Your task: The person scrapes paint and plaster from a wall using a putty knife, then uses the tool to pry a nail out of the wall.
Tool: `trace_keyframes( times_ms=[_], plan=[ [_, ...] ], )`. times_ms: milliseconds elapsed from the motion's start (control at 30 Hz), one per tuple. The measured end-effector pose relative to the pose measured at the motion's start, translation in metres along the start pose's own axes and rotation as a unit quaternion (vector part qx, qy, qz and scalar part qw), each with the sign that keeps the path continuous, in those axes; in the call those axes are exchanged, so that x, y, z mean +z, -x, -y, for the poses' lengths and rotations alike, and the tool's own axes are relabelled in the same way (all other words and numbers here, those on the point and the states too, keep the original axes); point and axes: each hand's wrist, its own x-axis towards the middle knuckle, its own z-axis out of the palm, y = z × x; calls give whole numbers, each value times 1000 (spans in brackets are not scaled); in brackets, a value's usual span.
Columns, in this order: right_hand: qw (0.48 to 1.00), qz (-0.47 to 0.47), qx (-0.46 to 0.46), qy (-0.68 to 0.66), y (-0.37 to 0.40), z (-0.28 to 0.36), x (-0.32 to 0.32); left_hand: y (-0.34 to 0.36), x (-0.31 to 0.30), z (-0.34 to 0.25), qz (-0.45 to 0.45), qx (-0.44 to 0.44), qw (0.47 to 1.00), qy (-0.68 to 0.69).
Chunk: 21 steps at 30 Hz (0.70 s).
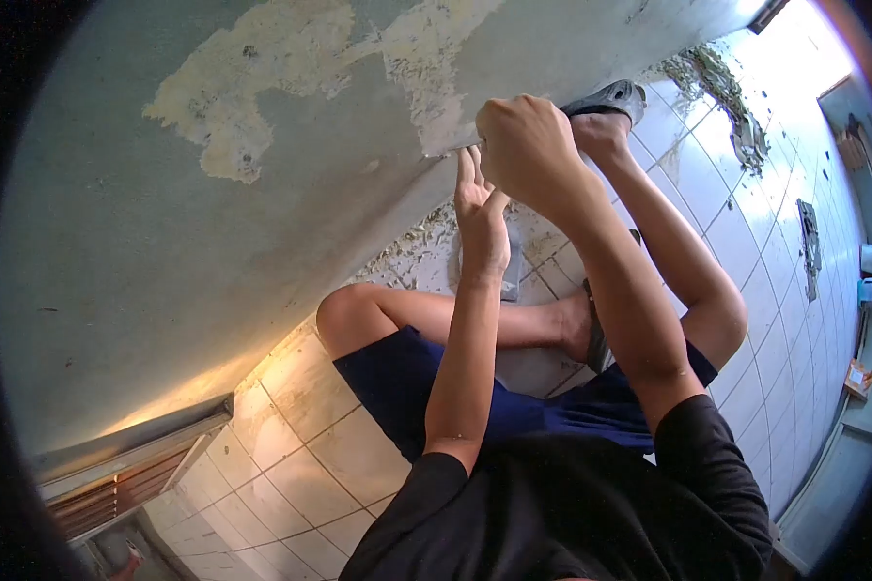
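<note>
My right hand is closed in a fist around a scraper, its handle hidden inside the fingers. The thin blade shows nearly edge-on and meets the grey-green wall at the lower end of a bare patch where paint has come off. Just below the blade, my left hand is raised with fingers stretched out, fingertips right at the blade's underside. Paint flakes lie along the foot of the wall beneath both hands.
White floor tiles surround my bent legs and shoes. Heaps of peeled paint lie farther along the wall, with another strip to the right. A wooden louvred panel is at lower left; containers stand at the far right.
</note>
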Motion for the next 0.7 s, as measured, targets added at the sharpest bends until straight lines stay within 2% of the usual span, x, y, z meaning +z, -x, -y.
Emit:
trace_keyframes(
  times_ms=[67,133,200,300,367,400,467,533,600,667,700],
  plan=[
    [1000,-22,-16,4,-5,-2,23,3,0,-3,-9,-32,999,36],
    [999,-46,-24,4,1,2,22,9,-5,4,-12,-29,999,14],
    [1000,10,8,-17,5,-1,12,0,-2,4,-6,-16,1000,-2],
    [1000,5,-5,-2,4,1,24,12,-6,5,-1,-23,999,29],
    [1000,-13,-22,-7,4,-5,33,5,-8,14,-34,-44,998,26],
    [999,-25,-41,-10,3,-5,27,1,-6,13,-30,-41,998,27],
    [999,-19,-18,-18,3,-7,19,0,-9,15,34,33,999,-4],
    [1000,-10,5,-7,7,1,16,8,-10,9,11,-4,1000,19],
    [998,-51,-24,8,3,-5,22,5,-5,8,-16,-34,999,37],
    [999,-8,-38,-24,1,-9,15,3,-2,9,-15,-12,1000,21],
    [999,-37,-9,-25,5,-8,8,1,-3,9,4,14,1000,16]
  ],
)
